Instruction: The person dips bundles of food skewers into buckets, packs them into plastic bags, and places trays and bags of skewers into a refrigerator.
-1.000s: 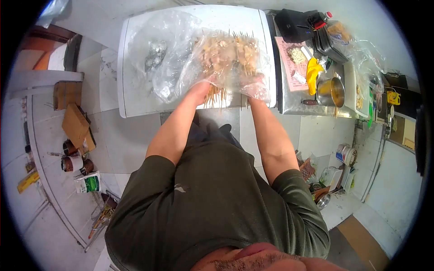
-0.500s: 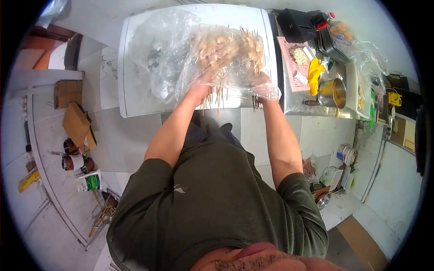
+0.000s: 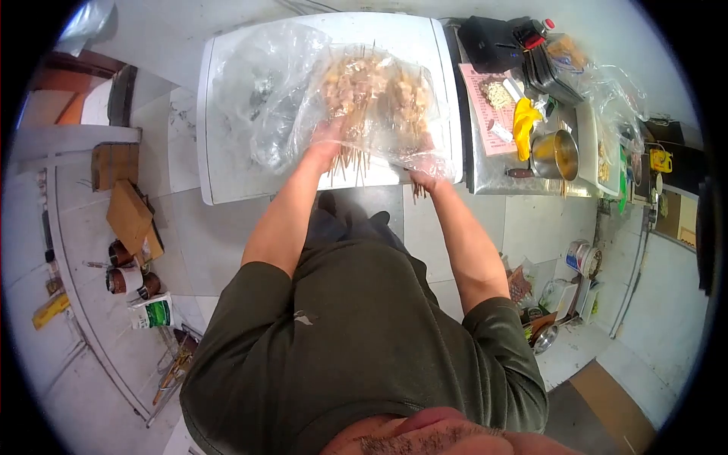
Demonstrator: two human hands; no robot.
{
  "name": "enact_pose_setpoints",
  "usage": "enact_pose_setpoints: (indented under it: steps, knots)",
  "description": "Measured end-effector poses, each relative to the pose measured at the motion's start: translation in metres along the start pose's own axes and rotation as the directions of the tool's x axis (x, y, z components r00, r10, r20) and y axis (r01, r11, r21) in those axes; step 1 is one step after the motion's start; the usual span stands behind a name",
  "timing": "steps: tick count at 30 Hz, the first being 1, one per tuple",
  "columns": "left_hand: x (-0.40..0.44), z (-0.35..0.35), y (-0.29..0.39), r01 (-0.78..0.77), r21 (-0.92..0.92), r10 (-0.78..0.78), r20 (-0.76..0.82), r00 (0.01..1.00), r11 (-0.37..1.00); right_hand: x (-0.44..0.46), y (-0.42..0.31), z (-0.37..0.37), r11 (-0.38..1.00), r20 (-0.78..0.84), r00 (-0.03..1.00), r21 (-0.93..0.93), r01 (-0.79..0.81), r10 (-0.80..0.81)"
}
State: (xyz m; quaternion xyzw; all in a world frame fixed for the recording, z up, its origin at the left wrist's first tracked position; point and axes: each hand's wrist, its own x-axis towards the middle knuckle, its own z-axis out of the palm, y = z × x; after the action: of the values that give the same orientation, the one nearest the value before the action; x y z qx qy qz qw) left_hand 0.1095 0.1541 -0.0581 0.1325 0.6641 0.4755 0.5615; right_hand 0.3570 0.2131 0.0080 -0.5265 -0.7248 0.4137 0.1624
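Note:
Two bunches of meat skewers (image 3: 364, 87) lie side by side in a clear plastic bag (image 3: 303, 125) on a white tabletop. Their thin wooden sticks point toward me and poke out past the bag's near edge. My left hand (image 3: 326, 144) is closed at the sticks of the larger, left bunch, its fingers partly under the plastic. Around the sticks of the smaller bunch on the right, my right hand (image 3: 431, 168) is closed, with stick ends showing below it. Film blurs the fingertips of both hands.
Crumpled clear plastic (image 3: 258, 98) covers the tabletop's left part. On the metal counter at right are a pink sheet (image 3: 485, 106), a yellow cloth-like item (image 3: 525, 125), a steel pot (image 3: 557, 155), a black box (image 3: 489, 45) and a white tray (image 3: 595, 152). Cardboard (image 3: 133, 216) stands at left.
My right hand has moved left, bringing the right bunch closer to the left one. The left hand has shifted slightly left, and the bag has moved with the skewers.

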Motion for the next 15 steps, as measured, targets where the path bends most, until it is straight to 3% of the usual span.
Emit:
enact_pose_setpoints:
  steps: [1, 3, 5, 7, 10, 11, 15]
  knots:
    - [-0.016, 0.0, 0.015, 0.037, -0.026, -0.035, 0.058, 0.998, 0.999, 0.0, 0.002, 0.002, 0.998, -0.014, 0.999, -0.024, 0.049, -0.05]
    - [-0.005, -0.001, 0.012, 0.024, -0.001, -0.024, 0.006, 1.0, 1.0, 0.004, -0.009, -0.006, 0.964, 0.207, 0.978, -0.264, 0.046, 0.01]
    - [-0.002, -0.002, 0.011, -0.005, 0.057, 0.005, -0.011, 1.0, 0.998, -0.001, -0.015, -0.004, 0.979, 0.3, 0.947, -0.195, -0.059, 0.117]
    - [-0.048, 0.007, 0.058, -0.052, 0.141, 0.053, 0.0, 0.999, 0.989, -0.014, -0.013, 0.009, 0.939, 0.323, 0.92, 0.182, -0.291, 0.222]
    - [-0.054, 0.004, 0.072, -0.011, -0.028, 0.017, 0.207, 0.978, 1.0, -0.024, -0.034, 0.01, 0.788, 0.388, 0.88, 0.434, -0.437, 0.274]
    - [-0.062, 0.011, 0.077, -0.06, -0.041, 0.066, 0.168, 0.984, 0.997, -0.027, -0.033, 0.013, 0.711, 0.354, 0.907, 0.577, -0.403, 0.227]
    - [-0.051, 0.004, 0.073, -0.027, -0.048, 0.036, 0.206, 0.978, 0.999, -0.029, -0.036, -0.004, 0.58, 0.298, 0.915, 0.707, -0.403, 0.273]
